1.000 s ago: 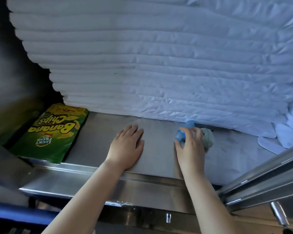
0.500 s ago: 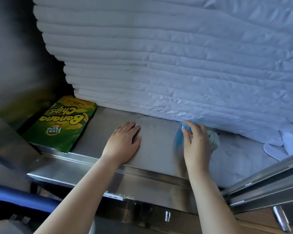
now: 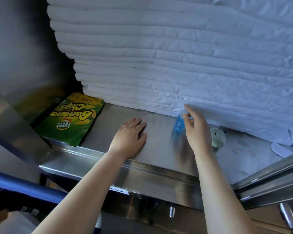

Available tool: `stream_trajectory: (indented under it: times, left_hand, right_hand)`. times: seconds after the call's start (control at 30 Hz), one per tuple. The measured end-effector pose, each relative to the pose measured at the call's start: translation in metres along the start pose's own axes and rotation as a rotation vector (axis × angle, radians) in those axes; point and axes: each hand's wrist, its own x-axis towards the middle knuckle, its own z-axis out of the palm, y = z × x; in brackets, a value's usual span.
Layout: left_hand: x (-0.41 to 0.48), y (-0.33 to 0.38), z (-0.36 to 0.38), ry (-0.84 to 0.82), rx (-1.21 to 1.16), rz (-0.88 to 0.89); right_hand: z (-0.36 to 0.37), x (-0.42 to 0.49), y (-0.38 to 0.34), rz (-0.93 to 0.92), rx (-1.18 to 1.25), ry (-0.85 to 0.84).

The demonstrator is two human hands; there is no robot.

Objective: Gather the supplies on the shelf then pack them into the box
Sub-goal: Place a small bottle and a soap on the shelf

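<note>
A small blue bottle [image 3: 178, 124] stands upright on the steel shelf [image 3: 159, 149]. My right hand [image 3: 197, 130] pinches its clear cap between thumb and fingertips. My left hand [image 3: 128, 137] rests flat, palm down, on the shelf to the left of the bottle and holds nothing. A green bag of banana chips [image 3: 71, 119] lies flat at the shelf's left end. A pale green round item [image 3: 218, 137] sits just behind my right hand, partly hidden by it.
A tall stack of folded white linens [image 3: 176, 65] fills the back of the shelf. White slippers [image 3: 281, 149] lie at the far right. A steel rail [image 3: 269, 179] slants across the right side, and a steel wall [image 3: 15, 115] closes the left.
My right hand has stood the blue bottle upright and now holds it by the cap. The view has shifted left. My left hand stays flat on the shelf.
</note>
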Motion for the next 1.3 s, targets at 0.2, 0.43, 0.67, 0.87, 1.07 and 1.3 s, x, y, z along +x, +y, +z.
stream_trajectory:
  times: [0.2, 0.43, 0.67, 0.87, 1.07, 1.3]
  left_hand:
    - [-0.002, 0.000, -0.002, -0.004, -0.003, -0.011]
    - [-0.013, -0.032, -0.021, -0.025, -0.042, -0.024]
    - [-0.031, -0.056, -0.036, 0.056, -0.059, -0.040]
    - [-0.033, -0.054, -0.040, 0.133, -0.085, -0.011]
    - [-0.033, -0.053, -0.041, 0.123, -0.081, -0.024]
    - [-0.033, -0.053, -0.040, 0.108, -0.081, -0.018]
  right_hand:
    - [0.010, -0.016, 0.014, 0.136, -0.036, 0.013]
    - [0.030, 0.001, 0.005, 0.060, -0.132, -0.072]
    - [0.105, 0.026, -0.050, -0.135, -0.156, -0.270]
    - [0.163, 0.042, -0.095, -0.283, -0.270, -0.370]
    - [0.183, 0.049, -0.110, -0.342, -0.341, -0.406]
    - [0.188, 0.053, -0.108, -0.401, -0.275, -0.384]
